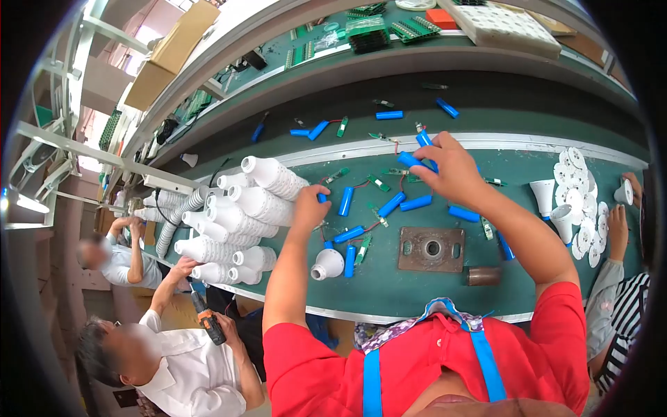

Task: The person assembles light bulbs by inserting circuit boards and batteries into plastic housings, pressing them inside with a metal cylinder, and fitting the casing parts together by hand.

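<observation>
Left hand (309, 206): fingertips closed on a blue cell (322, 198), just beside the stacked white cones (260, 201).
Right hand (448, 165): fingers pinching a blue battery (408, 160).
Green bench (368, 288): more cells wired to circuit boards (379, 183), behind a metal plate (431, 260).
Neighbour: over on my left, a white-shirted person (198, 365) grips a drill (208, 320).

Gap btwn metal plate (417, 260) & blue cells (350, 261); cups (260, 203) blk L

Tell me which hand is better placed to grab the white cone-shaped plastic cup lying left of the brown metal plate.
Probably the left hand: it's nearer the cup; the right hand is farther, at blue cylinders.
</observation>
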The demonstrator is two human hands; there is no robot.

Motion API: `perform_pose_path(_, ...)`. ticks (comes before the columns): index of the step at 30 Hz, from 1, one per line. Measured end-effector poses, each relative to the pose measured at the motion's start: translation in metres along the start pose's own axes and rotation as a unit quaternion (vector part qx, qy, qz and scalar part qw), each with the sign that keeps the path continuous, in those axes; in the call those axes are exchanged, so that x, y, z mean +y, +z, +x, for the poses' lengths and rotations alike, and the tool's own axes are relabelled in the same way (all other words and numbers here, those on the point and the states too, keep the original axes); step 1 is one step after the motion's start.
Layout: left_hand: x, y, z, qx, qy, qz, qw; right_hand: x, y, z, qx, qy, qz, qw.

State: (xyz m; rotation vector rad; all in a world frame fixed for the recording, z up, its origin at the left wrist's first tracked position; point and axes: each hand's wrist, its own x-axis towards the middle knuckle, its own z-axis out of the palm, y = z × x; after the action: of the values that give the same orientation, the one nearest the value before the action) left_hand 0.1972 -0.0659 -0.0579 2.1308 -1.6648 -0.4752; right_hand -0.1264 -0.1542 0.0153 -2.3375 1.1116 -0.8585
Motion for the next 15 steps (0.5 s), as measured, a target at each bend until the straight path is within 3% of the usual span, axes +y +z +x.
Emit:
perform_pose_path(7,-0.016,0.003,-0.014,-0.030,-0.038,0.078,0.996,-0.030,0.048,0.014,-0.069,0.013,-0.016,0.997)
perform_pose_path(10,-0.012,0.002,-0.018,0.015,-0.057,0.111,0.992,-0.038,0.075,0.021,-0.026,-0.005,-0.090,0.996)
perform_pose_path(13,0.009,-0.016,-0.025,-0.056,-0.137,0.152,0.977,-0.054,0.097,0.033,-0.026,0.004,-0.200,0.979)
perform_pose_path(15,0.003,-0.018,-0.028,-0.070,-0.121,0.138,0.981,-0.063,0.107,0.038,-0.055,-0.005,-0.224,0.973)
